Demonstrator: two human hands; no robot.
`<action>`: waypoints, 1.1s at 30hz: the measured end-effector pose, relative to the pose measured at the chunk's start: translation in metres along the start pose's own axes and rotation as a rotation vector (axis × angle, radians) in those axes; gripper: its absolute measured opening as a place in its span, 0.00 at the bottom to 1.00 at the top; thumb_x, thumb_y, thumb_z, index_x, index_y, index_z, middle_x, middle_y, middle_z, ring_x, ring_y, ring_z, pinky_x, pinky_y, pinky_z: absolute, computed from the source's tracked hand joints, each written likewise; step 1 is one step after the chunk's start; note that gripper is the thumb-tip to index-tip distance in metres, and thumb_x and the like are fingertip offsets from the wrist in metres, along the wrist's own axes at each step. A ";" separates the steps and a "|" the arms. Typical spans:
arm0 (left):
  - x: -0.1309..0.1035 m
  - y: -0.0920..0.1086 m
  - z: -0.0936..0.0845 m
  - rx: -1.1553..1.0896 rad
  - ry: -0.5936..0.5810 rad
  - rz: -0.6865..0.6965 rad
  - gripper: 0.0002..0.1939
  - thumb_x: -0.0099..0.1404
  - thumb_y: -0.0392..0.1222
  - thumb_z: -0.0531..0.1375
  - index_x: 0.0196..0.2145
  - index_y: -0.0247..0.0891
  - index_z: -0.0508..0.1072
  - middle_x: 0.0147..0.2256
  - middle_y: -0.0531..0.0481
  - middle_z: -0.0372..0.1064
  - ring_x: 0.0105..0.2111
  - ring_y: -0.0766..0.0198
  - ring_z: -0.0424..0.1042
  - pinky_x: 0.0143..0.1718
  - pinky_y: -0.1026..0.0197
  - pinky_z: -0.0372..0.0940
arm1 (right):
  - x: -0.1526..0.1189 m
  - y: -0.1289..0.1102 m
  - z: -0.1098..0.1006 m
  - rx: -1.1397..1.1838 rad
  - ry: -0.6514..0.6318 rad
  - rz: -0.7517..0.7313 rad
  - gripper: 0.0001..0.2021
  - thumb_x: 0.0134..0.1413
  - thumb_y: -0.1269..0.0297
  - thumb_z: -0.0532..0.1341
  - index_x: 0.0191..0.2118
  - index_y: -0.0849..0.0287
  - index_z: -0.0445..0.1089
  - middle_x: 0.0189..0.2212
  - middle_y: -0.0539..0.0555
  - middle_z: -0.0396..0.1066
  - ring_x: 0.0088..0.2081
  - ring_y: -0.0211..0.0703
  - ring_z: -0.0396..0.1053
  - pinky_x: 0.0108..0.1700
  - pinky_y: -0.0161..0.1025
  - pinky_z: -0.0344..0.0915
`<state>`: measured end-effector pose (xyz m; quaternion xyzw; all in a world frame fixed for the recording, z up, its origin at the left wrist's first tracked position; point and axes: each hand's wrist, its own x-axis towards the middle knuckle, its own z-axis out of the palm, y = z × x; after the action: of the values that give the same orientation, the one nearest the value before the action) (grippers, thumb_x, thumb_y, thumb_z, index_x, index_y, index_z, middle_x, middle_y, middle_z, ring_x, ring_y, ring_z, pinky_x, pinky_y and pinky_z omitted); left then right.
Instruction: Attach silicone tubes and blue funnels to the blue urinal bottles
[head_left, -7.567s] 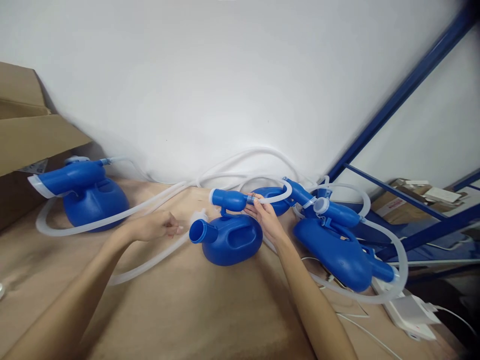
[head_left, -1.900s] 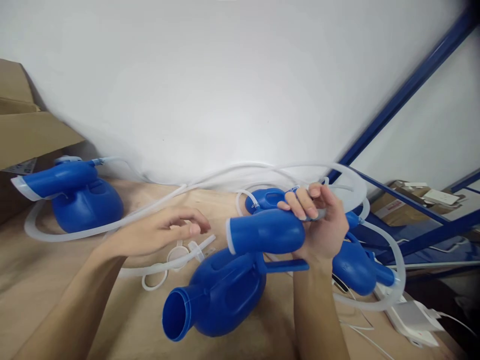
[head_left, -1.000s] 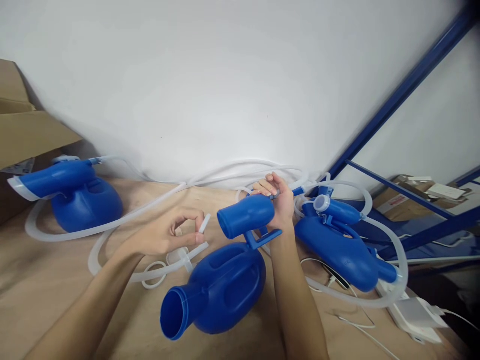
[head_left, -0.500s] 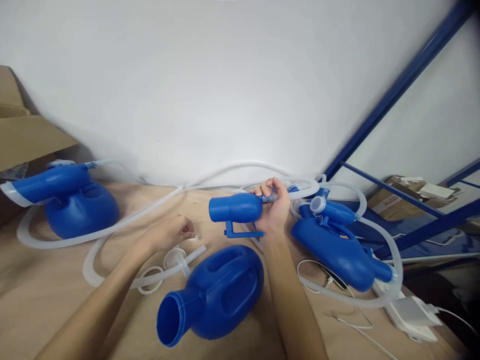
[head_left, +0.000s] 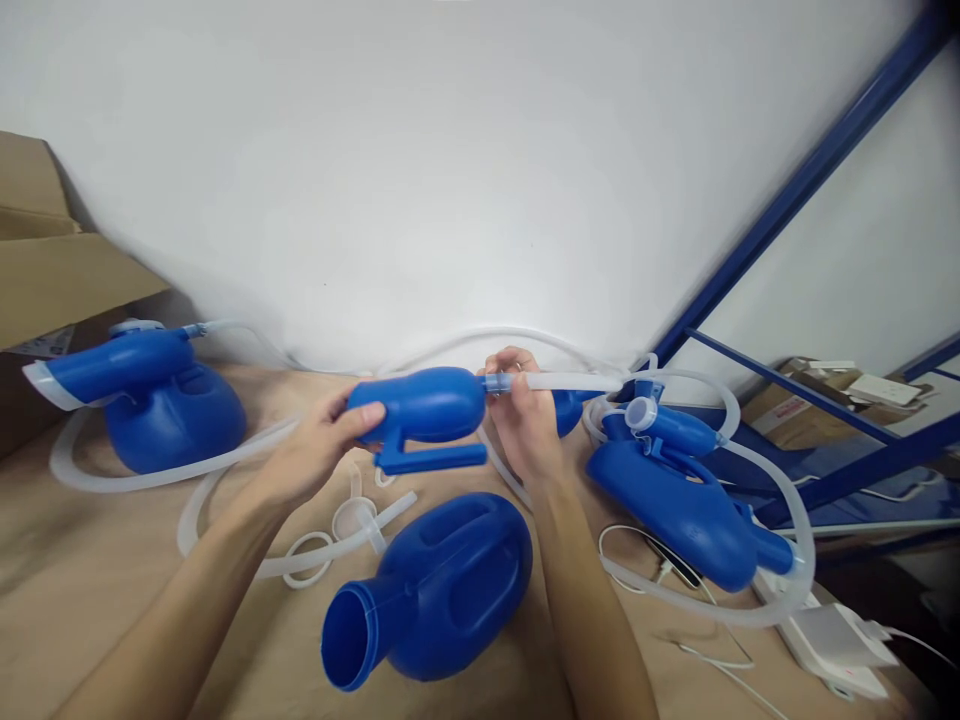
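My left hand (head_left: 326,435) is closed round the wide end of a blue plastic urinal receiver (head_left: 431,403), thumb on top. The receiver lies level above the table, a hooked handle hanging beneath it. At its narrow end, my right hand (head_left: 525,415) pinches the clear hose connector (head_left: 496,383), from which a translucent hose (head_left: 570,381) runs right. Below the hands, a blue urinal bottle (head_left: 457,580) rests on its side, its uncapped mouth towards me. Beside it lie a translucent cap (head_left: 352,520), a white ring (head_left: 307,560) and a loose hose end (head_left: 401,508).
A blue urinal with hose (head_left: 176,415) stands left near a cardboard box (head_left: 82,285). Another blue urinal (head_left: 675,510) lies right, near a phone (head_left: 673,563) and a white power strip (head_left: 832,650). Blue metal shelving (head_left: 795,200) rises at the right; a white wall is behind.
My left hand has left the small white part on the table and taken hold of the receiver's wide end. The receiver has moved left, and my right hand has shifted left on the connector.
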<state>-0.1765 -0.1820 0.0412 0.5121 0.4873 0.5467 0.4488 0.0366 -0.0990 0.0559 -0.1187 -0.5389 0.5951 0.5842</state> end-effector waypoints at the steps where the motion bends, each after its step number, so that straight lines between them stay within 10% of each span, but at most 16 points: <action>1: 0.001 0.000 -0.003 -0.064 0.066 -0.028 0.24 0.58 0.61 0.66 0.40 0.37 0.73 0.31 0.50 0.73 0.32 0.58 0.74 0.34 0.56 0.73 | 0.000 -0.001 -0.005 -0.086 -0.063 0.014 0.15 0.53 0.50 0.71 0.43 0.52 0.77 0.37 0.47 0.73 0.38 0.36 0.71 0.45 0.33 0.70; 9: -0.001 0.013 -0.009 -0.176 0.027 -0.071 0.22 0.56 0.59 0.65 0.24 0.38 0.67 0.17 0.53 0.68 0.17 0.65 0.67 0.21 0.61 0.67 | -0.001 -0.009 -0.022 -0.487 -0.209 -0.008 0.04 0.59 0.64 0.67 0.39 0.51 0.81 0.44 0.50 0.79 0.50 0.44 0.74 0.58 0.41 0.67; 17: 0.000 0.011 -0.017 -0.143 0.103 -0.030 0.20 0.57 0.57 0.67 0.26 0.37 0.69 0.20 0.54 0.68 0.21 0.66 0.67 0.23 0.63 0.67 | -0.002 0.009 -0.019 -0.670 -0.041 -0.188 0.09 0.62 0.64 0.65 0.31 0.49 0.82 0.32 0.49 0.80 0.41 0.46 0.77 0.52 0.42 0.69; 28: -0.014 0.029 -0.018 0.347 0.162 0.259 0.20 0.55 0.46 0.71 0.45 0.37 0.78 0.33 0.51 0.76 0.32 0.61 0.73 0.32 0.65 0.70 | 0.008 0.015 -0.019 -0.302 0.129 -0.022 0.13 0.53 0.52 0.72 0.31 0.57 0.81 0.28 0.51 0.79 0.29 0.41 0.77 0.41 0.40 0.76; 33: -0.020 0.034 -0.035 0.527 0.203 0.285 0.23 0.56 0.52 0.71 0.46 0.39 0.76 0.35 0.51 0.76 0.32 0.59 0.72 0.32 0.64 0.69 | 0.007 0.007 -0.028 -0.138 0.029 0.161 0.16 0.51 0.50 0.74 0.33 0.59 0.78 0.40 0.57 0.81 0.41 0.45 0.80 0.52 0.43 0.75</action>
<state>-0.2092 -0.2080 0.0721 0.6166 0.5778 0.5074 0.1685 0.0519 -0.0773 0.0432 -0.2103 -0.5587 0.5998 0.5327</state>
